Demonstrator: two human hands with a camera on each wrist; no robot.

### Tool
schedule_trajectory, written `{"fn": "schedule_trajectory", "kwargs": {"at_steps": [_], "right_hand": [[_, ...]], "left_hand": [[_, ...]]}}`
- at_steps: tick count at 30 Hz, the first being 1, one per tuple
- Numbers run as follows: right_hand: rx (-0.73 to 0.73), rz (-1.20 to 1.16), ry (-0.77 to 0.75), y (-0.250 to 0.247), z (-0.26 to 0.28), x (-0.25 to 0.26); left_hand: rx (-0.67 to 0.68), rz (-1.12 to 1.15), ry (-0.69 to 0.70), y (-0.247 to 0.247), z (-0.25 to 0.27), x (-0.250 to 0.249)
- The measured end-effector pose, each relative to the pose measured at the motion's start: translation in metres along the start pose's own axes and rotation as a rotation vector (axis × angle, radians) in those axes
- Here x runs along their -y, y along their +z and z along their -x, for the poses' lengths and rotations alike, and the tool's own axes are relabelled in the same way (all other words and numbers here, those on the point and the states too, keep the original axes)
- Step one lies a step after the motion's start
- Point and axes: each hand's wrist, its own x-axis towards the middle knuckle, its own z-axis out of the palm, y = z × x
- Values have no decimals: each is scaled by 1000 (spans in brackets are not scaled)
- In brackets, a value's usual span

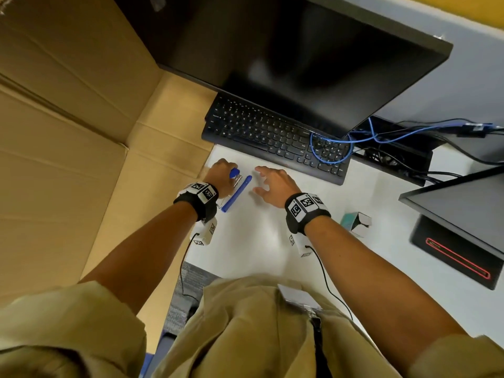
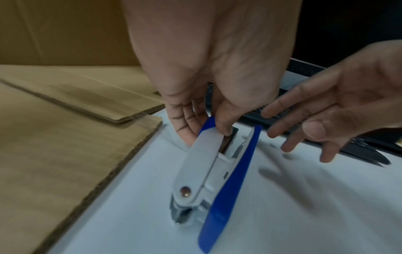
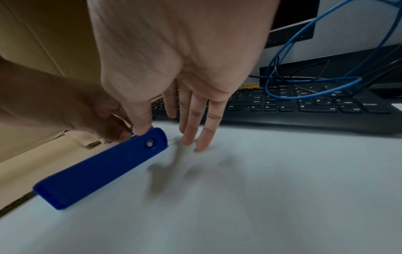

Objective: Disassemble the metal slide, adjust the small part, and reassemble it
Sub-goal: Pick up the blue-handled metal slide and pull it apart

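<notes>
A blue and white stapler (image 1: 236, 192) lies on its side on the white desk (image 1: 259, 241), its arms spread apart. In the left wrist view its white top arm (image 2: 202, 158), the metal slide (image 2: 230, 149) and the blue base (image 2: 230, 185) all show. My left hand (image 2: 206, 133) grips the front end of the top arm, thumb on one side and fingers behind. My right hand (image 1: 261, 180) is open with fingers spread just right of the stapler. In the right wrist view its thumb touches the end of the blue base (image 3: 102, 168).
A black keyboard (image 1: 275, 137) and a dark monitor (image 1: 300, 50) stand just beyond the hands, with a blue cable (image 1: 331, 148) coiled over the keyboard's right end. Flat cardboard (image 1: 81, 132) borders the desk on the left. A small teal box (image 1: 356, 221) sits to the right.
</notes>
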Motion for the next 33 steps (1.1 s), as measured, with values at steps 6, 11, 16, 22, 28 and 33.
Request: {"fn": "schedule_trajectory", "kwargs": {"at_steps": [6,11,16,22,28,33], "right_hand": [[-36,23,-47,4,13,-9],[-71,-62,4,15,21,-24],[-49,-95,39,19,34,-46],[-204,35,98,19,51,-82],[-330,31,171,18,60,-93],[-361,71,181,25,67,-89]], "left_hand": [[53,52,90,12,3,-28],[126,112,176,11,6,-49],[166,209,312,11,12,-80],[115,288,468,10,19,-99],[25,280,577,2,26,-86],[-45,294,514,-2,30,-59]]}}
